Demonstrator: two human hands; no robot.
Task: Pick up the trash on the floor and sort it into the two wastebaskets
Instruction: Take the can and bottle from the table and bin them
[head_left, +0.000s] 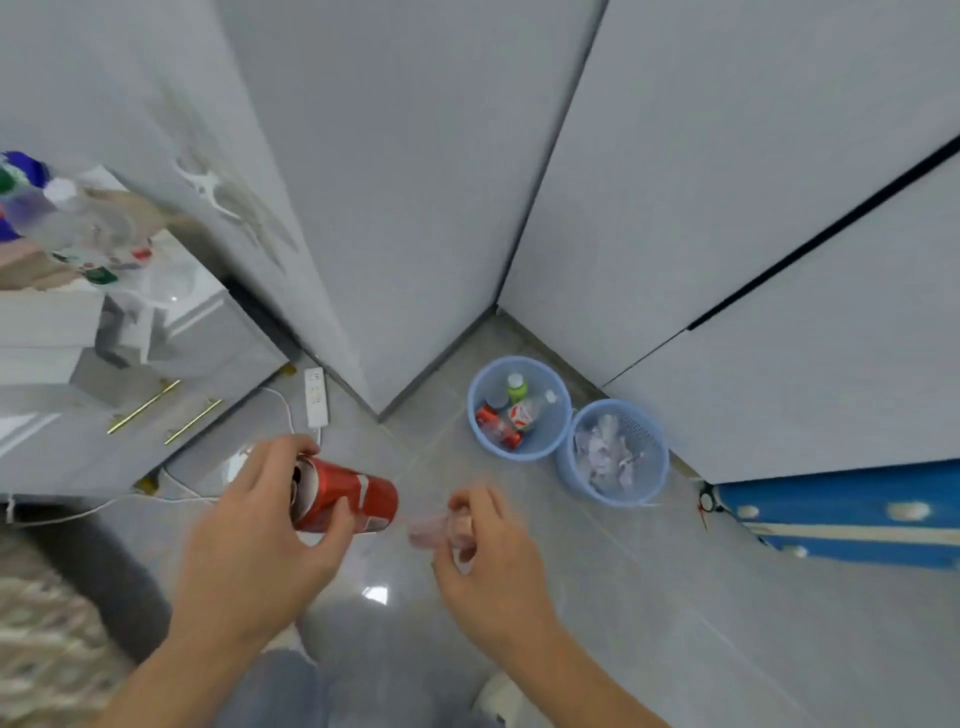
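My left hand (260, 525) grips a red soda can (353, 499), held sideways above the grey floor. My right hand (488, 551) pinches a small pale pink crumpled scrap (428, 530), blurred by motion. Two light blue wastebaskets stand in the corner ahead. The left wastebasket (558, 441) holds bottles and red cans. The right wastebasket (566, 478) holds crumpled paper. Both hands are well short of the baskets, down and to their left.
A white power strip (315, 397) and its cable (156, 501) lie on the floor at left, beside a grey cabinet (171, 384) with gold handles. A blue patterned object (841, 514) sits at right. White walls close in behind the baskets.
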